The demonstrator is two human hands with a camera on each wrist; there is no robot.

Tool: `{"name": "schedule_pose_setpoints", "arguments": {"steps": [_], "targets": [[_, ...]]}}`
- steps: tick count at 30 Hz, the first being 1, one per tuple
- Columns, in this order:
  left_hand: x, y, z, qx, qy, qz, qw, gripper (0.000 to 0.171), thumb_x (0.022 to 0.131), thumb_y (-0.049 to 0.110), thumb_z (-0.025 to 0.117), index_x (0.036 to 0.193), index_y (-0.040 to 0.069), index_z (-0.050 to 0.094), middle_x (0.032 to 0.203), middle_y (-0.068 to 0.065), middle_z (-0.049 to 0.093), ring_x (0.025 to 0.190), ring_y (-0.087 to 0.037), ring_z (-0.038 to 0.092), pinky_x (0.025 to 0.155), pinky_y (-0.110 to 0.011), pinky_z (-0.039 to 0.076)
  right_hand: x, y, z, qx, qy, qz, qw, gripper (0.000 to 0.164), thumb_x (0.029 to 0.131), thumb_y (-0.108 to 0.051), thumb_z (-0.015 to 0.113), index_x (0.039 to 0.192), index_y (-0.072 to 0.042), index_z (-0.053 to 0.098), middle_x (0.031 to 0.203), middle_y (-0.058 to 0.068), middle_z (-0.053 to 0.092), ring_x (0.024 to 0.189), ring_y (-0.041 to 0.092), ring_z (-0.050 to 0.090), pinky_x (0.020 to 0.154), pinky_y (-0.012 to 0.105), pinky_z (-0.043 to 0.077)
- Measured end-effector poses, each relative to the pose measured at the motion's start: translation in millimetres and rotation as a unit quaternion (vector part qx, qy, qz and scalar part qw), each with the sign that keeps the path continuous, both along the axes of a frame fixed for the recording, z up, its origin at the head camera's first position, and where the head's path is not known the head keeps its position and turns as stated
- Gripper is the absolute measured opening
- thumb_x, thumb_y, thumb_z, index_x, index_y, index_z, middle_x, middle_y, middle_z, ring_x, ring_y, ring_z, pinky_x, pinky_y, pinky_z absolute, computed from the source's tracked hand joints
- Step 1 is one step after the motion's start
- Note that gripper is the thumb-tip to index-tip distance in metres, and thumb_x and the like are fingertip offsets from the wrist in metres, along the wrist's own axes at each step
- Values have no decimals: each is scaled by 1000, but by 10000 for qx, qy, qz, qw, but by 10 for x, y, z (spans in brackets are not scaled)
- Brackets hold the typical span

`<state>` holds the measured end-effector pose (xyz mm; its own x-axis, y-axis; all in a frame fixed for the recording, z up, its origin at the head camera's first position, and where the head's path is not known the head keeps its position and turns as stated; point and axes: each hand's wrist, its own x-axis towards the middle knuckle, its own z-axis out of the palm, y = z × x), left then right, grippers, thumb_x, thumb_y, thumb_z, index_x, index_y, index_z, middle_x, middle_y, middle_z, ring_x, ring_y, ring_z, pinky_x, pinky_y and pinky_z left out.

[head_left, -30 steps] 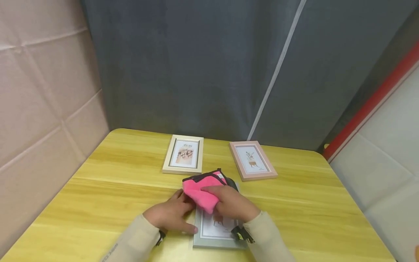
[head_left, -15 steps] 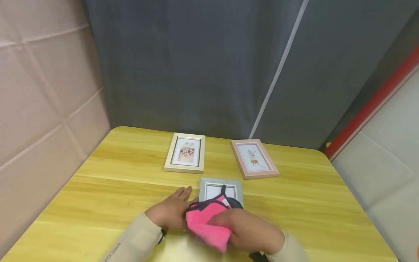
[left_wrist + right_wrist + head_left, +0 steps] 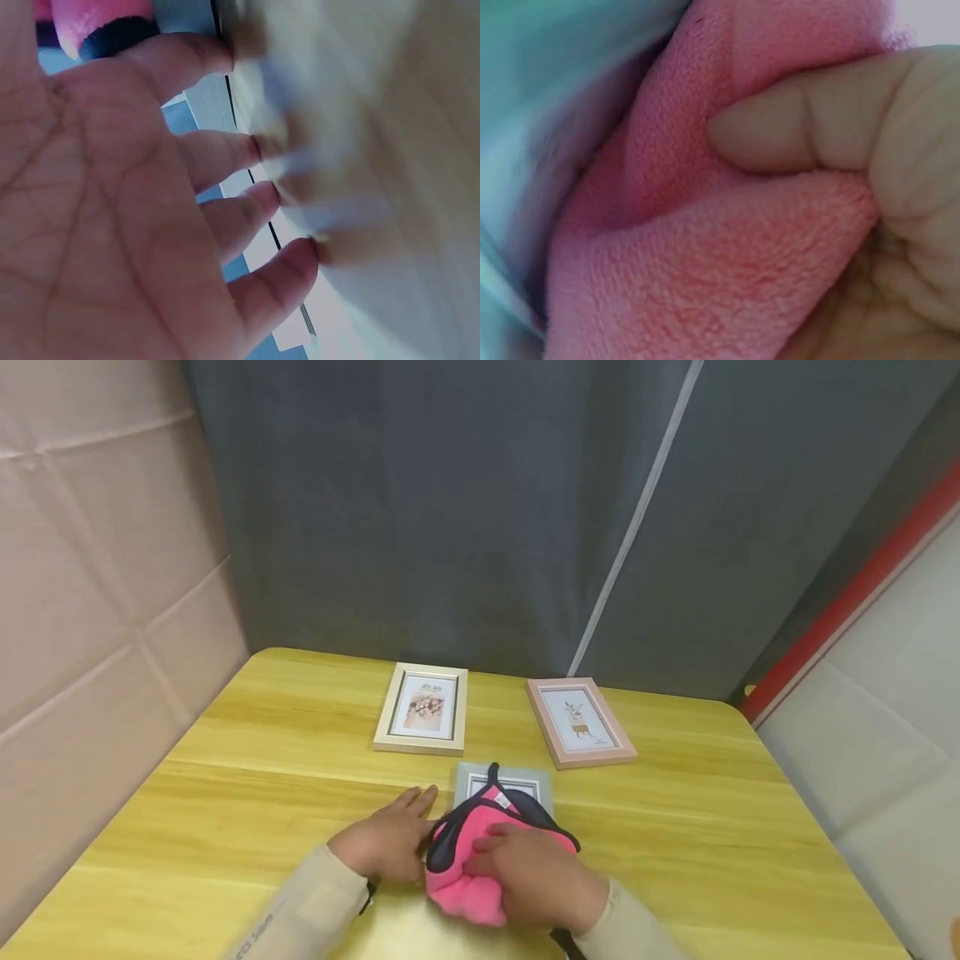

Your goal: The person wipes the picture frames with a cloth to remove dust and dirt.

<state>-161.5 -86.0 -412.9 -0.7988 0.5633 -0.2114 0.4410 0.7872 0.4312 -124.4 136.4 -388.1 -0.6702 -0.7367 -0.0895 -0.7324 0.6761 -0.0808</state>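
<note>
My right hand grips a fluffy pink cleaning cloth with dark trim and a small white label. The cloth lies bunched over a grey-green picture frame, whose far end shows beyond it; the near part is hidden. In the right wrist view the thumb presses into the folds of the pile. My left hand is at the frame's left side, its fingers extended. In the left wrist view the fingertips meet the wooden tabletop, and the frame's edge runs behind the fingers.
A cream-gold picture frame lies flat at the back of the yellow wood-grain table. To its right lies a pink picture frame, slightly turned. A dark grey curtain hangs behind the table's back edge.
My right hand has drawn the cloth nearer along the grey-green frame, uncovering its far end, and the cloth has spread wider. My left hand has turned slightly, its fingers now pointing farther forward.
</note>
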Motion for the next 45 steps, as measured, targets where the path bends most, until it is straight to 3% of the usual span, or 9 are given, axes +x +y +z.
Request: {"name": "schedule_pose_setpoints", "arguments": {"steps": [4, 8, 13, 18, 22, 27, 35, 38, 45], "targets": [[10, -12, -2, 124, -37, -78, 9999, 76, 75, 57, 78, 130, 6, 66, 157, -24, 30, 144, -46, 23, 114, -56, 28, -190, -20, -2, 385, -76, -571, 9976, 49, 87, -21, 72, 135, -28, 64, 138, -2, 59, 134, 28, 47, 108, 45, 42], [5, -31, 2, 78, -86, -151, 9998, 78, 80, 59, 73, 138, 10, 60, 157, -24, 28, 145, -46, 20, 114, -57, 26, -379, -65, -12, 741, -153, -1084, 9912, 58, 90, -18, 70, 145, -24, 53, 149, 4, 49, 141, 33, 37, 110, 52, 37], [6, -37, -15, 100, 7, -174, 9998, 77, 81, 59, 72, 140, 11, 58, 157, -23, 30, 144, -47, 21, 113, -59, 27, -496, 16, 2, 84, -528, -1025, 9933, 58, 87, -6, 69, 141, -22, 58, 143, 2, 55, 138, 30, 42, 111, 47, 38], [30, -22, -65, 297, -21, -90, 9995, 80, 79, 57, 75, 140, 8, 57, 156, -20, 33, 144, -46, 22, 115, -56, 26, -289, 163, 84, -863, -939, -111, 9918, 45, 86, -3, 70, 128, -20, 68, 123, -10, 66, 122, 14, 56, 107, 35, 43], [31, -11, -66, 90, 43, -7, 9999, 80, 80, 51, 75, 144, 9, 54, 159, -22, 26, 145, -45, 22, 115, -55, 27, 3, 166, 63, -558, -648, 567, 9947, 50, 81, -7, 75, 127, -23, 68, 121, -15, 66, 121, 12, 57, 103, 33, 46], [17, -12, -35, -157, 124, -43, 9998, 74, 83, 42, 74, 147, 13, 50, 160, -21, 24, 146, -44, 20, 116, -53, 26, 122, 68, -16, -187, -188, 542, 9982, 57, 77, -8, 77, 131, -25, 66, 128, -10, 64, 127, 16, 53, 106, 34, 44], [5, -37, -19, 173, -42, -31, 9998, 83, 78, 60, 75, 136, 2, 60, 157, -24, 30, 144, -46, 22, 115, -55, 26, -244, -56, -28, 453, -22, -421, 9981, 49, 89, -22, 71, 137, -24, 62, 143, 3, 55, 137, 33, 43, 111, 46, 38], [4, -47, -7, 47, -50, -108, 9999, 77, 81, 60, 72, 136, 7, 61, 156, -23, 31, 145, -46, 20, 115, -56, 25, -402, -91, -16, 603, -23, -680, 9959, 49, 90, -19, 70, 139, -23, 61, 145, 4, 53, 138, 33, 41, 111, 47, 38], [-4, -39, -6, 43, -98, -140, 9998, 77, 82, 58, 72, 143, 13, 56, 158, -22, 28, 145, -46, 18, 114, -59, 26, -625, -18, -8, 118, -651, -894, 9938, 58, 85, -10, 72, 141, -20, 59, 149, 5, 49, 143, 32, 34, 113, 48, 34]]}}
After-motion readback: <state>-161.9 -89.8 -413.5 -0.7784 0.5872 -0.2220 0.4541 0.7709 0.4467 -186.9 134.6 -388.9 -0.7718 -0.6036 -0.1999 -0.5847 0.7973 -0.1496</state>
